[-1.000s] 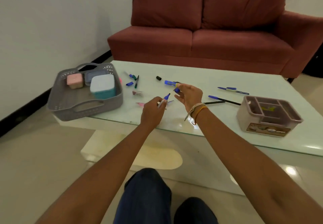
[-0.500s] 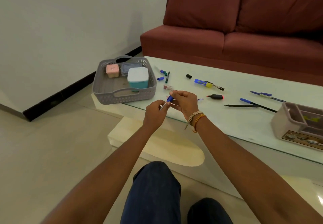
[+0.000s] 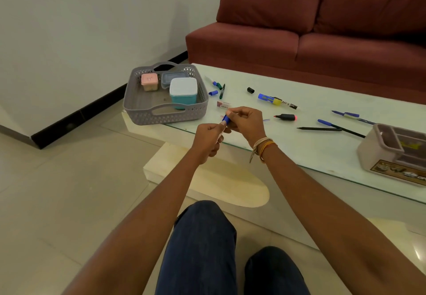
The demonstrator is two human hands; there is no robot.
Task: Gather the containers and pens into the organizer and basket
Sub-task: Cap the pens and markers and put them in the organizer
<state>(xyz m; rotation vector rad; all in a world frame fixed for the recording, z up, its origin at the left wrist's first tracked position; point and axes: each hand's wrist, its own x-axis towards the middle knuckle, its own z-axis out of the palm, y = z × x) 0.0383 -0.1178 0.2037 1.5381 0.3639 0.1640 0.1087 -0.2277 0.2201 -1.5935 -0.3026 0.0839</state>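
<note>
My left hand (image 3: pixel 208 137) grips the body of a small pen, and my right hand (image 3: pixel 246 122) pinches its blue cap (image 3: pixel 226 118) at the table's front edge. The grey basket (image 3: pixel 147 112) at the left end holds a pink container (image 3: pixel 149 81), a grey flat container (image 3: pixel 173 77) and a teal container with a white lid (image 3: pixel 183 92). The beige organizer (image 3: pixel 378 154) stands at the right. Loose on the glass lie a blue-yellow marker (image 3: pixel 274 99), an orange-black highlighter (image 3: pixel 285 117), a black pencil (image 3: pixel 319 129) and several blue pens (image 3: pixel 345 114).
The glass-topped table (image 3: pixel 311 158) stands before a red sofa (image 3: pixel 299 41). A black cap (image 3: pixel 250 90), a small eraser (image 3: pixel 223 104) and short blue and green pens (image 3: pixel 219 87) lie near the basket. My knees (image 3: pixel 202 237) are below the table's edge.
My hands came together: the right hand brought the blue cap onto the pen held in the left. The view swung left, so the basket sits nearer the centre.
</note>
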